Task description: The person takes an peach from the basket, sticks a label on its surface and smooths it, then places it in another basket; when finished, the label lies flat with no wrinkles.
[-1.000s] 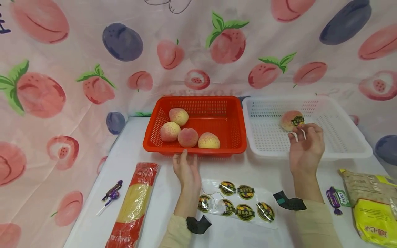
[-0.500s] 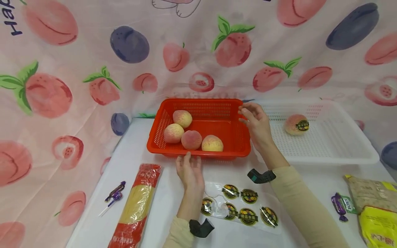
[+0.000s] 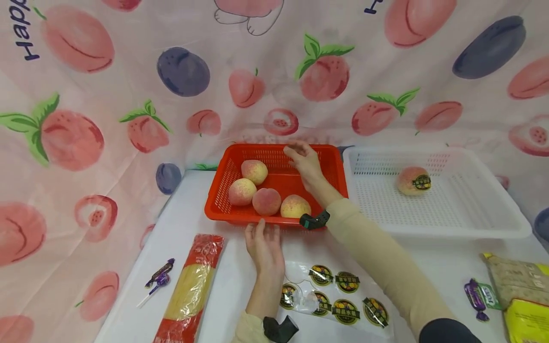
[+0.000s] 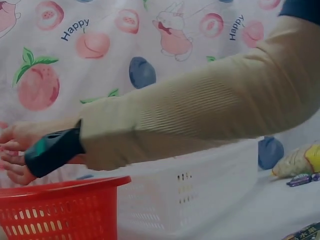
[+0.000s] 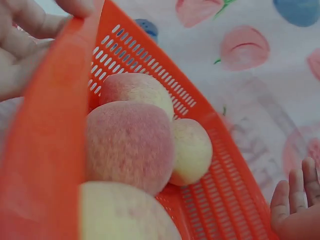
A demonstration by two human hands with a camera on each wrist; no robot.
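In the head view, we see the right hand (image 3: 305, 164) above the red basket (image 3: 279, 182), its grip loosely curved and holding nothing. We judge the step in hand to be a reach for one of the four peaches (image 3: 267, 202) in that basket, gathered toward its left and near side. The next move seems to call for lowering the right hand onto a peach and closing gently round it. The left hand (image 3: 266, 247) touches the near rim, its fingers relaxed. A sheet of stickers (image 3: 346, 309) lies on the counter (image 3: 188, 205) just in front, while a lone peach (image 3: 412, 181) bearing a sticker sits in the white basket (image 3: 450, 232), so we guess that labelling follows.

In the left wrist view, we find a beige sleeve (image 4: 190, 110) crossing over the white basket, with the right hand above the red rim; the peaches do not show.

In the right wrist view, we see the peaches huddled together: round, matte and finely speckled, one mostly dusky pink, the others blending pale yellow with blush. The right hand's fingers (image 5: 297, 192) stand apart from them, grasping nothing.
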